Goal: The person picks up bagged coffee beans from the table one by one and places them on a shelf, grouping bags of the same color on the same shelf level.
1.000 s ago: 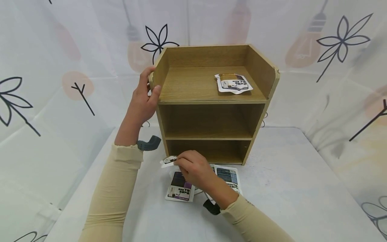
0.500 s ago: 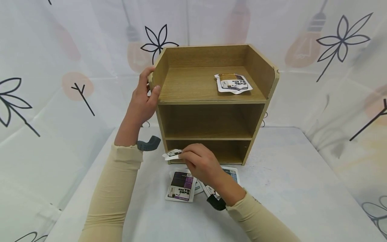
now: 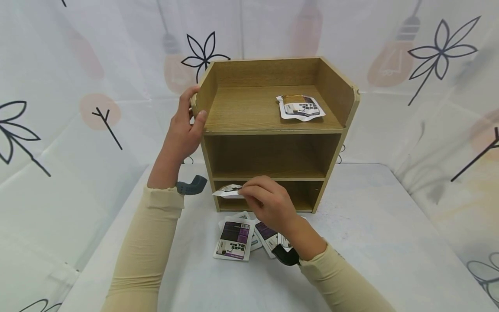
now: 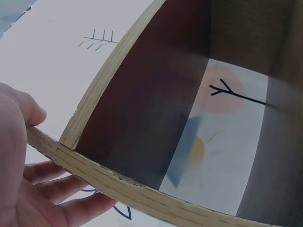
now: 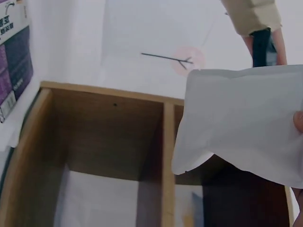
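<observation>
A wooden shelf unit (image 3: 249,106) with an upper tray and two lower compartments stands on the table. My left hand (image 3: 185,132) grips the top of its left side panel; in the left wrist view, thumb and fingers lie on either side of the panel's edge (image 4: 142,196). My right hand (image 3: 270,203) pinches the right end of a flat pouch (image 3: 228,192), in front of the bottom compartment. The pouch's plain white back (image 5: 244,125) fills much of the right wrist view. Another white pouch (image 3: 302,108) lies on the upper tray, toward its right side.
Several purple-and-black printed pouches (image 3: 234,239) overlap on the table (image 3: 362,260) in front of the shelf unit, partly hidden by my right forearm. A white backdrop (image 3: 124,52) with printed leaves and bulbs hangs behind and at both sides.
My right hand has moved up and to the right with the pouch, from beside the table pouches to the height of the bottom compartment. My left hand stays on the panel.
</observation>
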Demonstrator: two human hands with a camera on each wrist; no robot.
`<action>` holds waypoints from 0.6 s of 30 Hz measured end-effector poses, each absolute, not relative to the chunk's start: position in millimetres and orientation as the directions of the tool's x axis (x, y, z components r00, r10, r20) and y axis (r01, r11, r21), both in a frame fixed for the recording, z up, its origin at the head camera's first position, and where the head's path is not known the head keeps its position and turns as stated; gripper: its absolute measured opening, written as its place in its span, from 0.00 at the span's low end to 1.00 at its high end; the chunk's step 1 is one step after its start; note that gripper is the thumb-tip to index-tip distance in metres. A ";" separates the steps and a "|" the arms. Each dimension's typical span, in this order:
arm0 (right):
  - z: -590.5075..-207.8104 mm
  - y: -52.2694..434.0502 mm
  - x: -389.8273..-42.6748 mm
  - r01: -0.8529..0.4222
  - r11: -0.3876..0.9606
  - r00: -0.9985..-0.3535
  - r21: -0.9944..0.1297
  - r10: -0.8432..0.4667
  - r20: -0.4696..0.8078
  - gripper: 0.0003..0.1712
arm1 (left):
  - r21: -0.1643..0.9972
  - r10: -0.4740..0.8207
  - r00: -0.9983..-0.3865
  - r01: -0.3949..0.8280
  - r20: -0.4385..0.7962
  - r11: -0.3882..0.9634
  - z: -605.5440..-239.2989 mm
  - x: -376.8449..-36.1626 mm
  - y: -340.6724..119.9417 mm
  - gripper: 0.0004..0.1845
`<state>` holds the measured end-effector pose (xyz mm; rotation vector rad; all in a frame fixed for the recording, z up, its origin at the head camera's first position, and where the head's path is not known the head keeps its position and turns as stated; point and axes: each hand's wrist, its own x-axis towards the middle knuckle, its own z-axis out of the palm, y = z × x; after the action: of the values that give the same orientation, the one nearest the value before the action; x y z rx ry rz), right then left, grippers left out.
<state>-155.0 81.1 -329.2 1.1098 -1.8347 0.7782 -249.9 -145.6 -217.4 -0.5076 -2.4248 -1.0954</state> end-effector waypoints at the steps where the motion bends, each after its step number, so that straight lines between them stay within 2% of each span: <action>1: -327.4 82.0 -155.1 -0.906 0.415 -0.258 -0.084 -0.383 0.887 0.11 | 0.613 0.150 -0.842 0.488 0.519 0.621 -217.3 -249.9 -145.6 0.27; 10: -312.1 90.4 -152.4 -0.905 0.408 -0.270 -0.118 -0.338 0.902 0.10 | 0.616 0.145 -0.845 0.482 0.515 0.623 -217.4 -249.8 -145.9 0.27; 18: -294.8 96.5 -155.1 -0.929 0.367 -0.168 -0.052 -0.290 0.942 0.11 | 0.617 0.149 -0.843 0.487 0.516 0.618 -217.1 -249.2 -145.3 0.27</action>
<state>-155.1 96.5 -294.8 1.0950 -1.6765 0.8408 -249.2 -145.3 -217.1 -0.5052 -2.4265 -1.1029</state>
